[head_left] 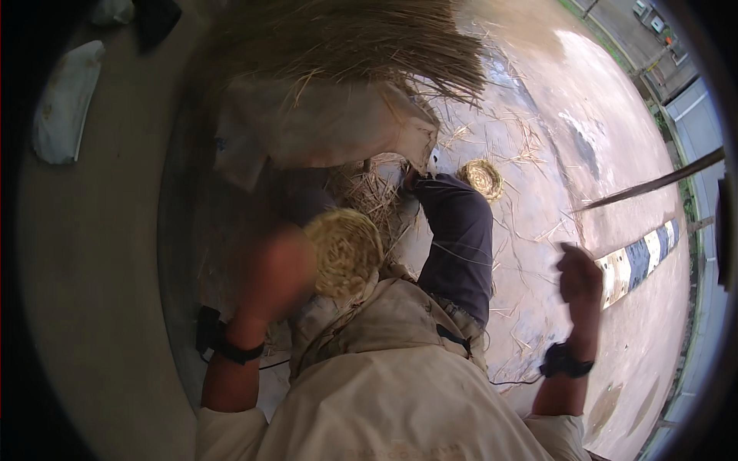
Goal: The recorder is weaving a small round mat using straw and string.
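A round coiled straw piece (344, 250) is in front of my torso between my legs. My left hand (277, 269), smeared by motion, is at its left edge; its grip is unclear. Out to the right, my right hand (578, 273) is raised with curled fingers; what they hold, if anything, cannot be made out. A second, smaller coiled straw piece (483, 179) lies on the pale ground beyond my right knee.
A big bundle of dry straw (361, 42) lies ahead over a beige sheet (323, 123), with loose straw around it. A white sack (68, 100) is at far left. A dark pole (653, 180) and a striped kerb (638, 257) are at right.
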The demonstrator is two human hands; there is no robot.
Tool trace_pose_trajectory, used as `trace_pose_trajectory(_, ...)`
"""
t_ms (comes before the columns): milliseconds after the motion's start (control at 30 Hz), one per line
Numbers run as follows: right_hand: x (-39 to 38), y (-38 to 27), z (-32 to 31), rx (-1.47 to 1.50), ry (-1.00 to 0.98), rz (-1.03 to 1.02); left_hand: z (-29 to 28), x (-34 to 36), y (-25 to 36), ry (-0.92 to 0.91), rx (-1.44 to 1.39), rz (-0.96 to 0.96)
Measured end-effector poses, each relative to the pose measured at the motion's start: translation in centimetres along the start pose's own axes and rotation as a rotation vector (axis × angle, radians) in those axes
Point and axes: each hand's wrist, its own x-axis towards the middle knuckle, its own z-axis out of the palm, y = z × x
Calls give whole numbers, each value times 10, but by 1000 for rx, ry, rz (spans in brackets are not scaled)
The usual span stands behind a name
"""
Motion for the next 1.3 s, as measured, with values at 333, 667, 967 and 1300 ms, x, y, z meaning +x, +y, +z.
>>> trace_pose_trajectory(333,-24,-64,202,-193,-585,-526,22,-25,33,-33,-142,169)
trace_pose_trajectory(667,-25,-77,197,-108,-651,-337,31,-30,40,-18,-28,237)
trace_pose_trajectory(967,-18,-74,218,79,-628,-220,34,-42,58,2,182,294)
trace_pose_trajectory(1300,-24,-87,198,4,-689,-214,29,-26,36,7,-16,228)
